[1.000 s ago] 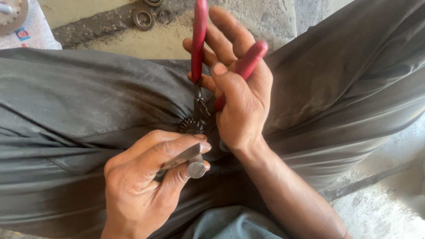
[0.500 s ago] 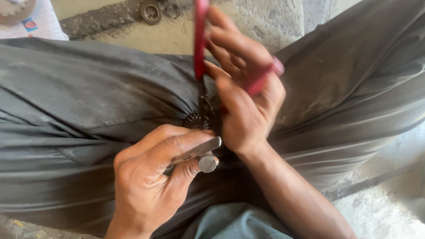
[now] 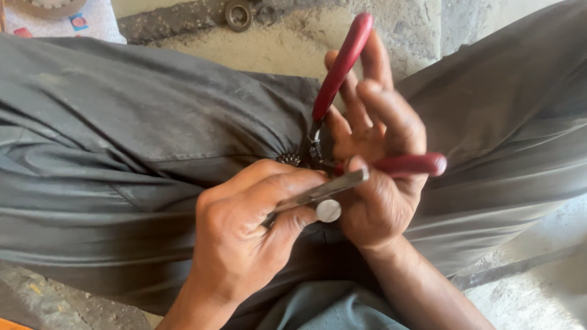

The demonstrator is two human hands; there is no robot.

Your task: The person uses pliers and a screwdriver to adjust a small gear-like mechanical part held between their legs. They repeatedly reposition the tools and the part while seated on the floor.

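Pliers (image 3: 342,67), red-handled, handles spread wide in right hand (image 3: 373,183).
Left hand (image 3: 244,232) pinches a slim metal rod (image 3: 318,192) with a round cap.

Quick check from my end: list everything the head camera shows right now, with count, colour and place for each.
pliers: one, red handles spread apart, held in the right hand at centre; nose hidden behind the hands
metal rod: one, grey, pinched in the left hand, pointing toward the right hand
round metal piece: one, silvery, below the rod by the left fingers
small toothed part: one, dark, just above the left hand; partly hidden
bearing ring: one, grey metal, on the ground at top centre
patterned cloth: one, white, top left
concrete ground: grey, bottom right
grey trousers: the person's, across the frame
left hand: one, lower centre
right hand: one, centre right
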